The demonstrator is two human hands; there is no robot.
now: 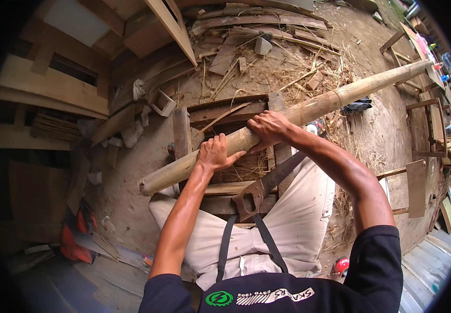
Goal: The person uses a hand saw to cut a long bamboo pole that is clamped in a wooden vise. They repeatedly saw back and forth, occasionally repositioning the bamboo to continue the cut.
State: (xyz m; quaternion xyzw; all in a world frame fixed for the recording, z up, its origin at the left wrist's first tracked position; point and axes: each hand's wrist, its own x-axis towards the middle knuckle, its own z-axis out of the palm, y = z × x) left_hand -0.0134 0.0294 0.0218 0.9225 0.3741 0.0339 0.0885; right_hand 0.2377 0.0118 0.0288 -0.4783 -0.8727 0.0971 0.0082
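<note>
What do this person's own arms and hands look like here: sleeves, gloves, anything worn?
Both forearms are bare. The left hand and right hand wear no gloves, and no rings or watch show. Short dark navy sleeves end above the elbows. The fingers are uncovered.

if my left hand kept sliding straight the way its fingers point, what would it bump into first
Probably your right hand. The left hand points up along the bamboo pole, and the right grips the same pole just ahead. Depth looks matched, since both hold the pole.
</note>
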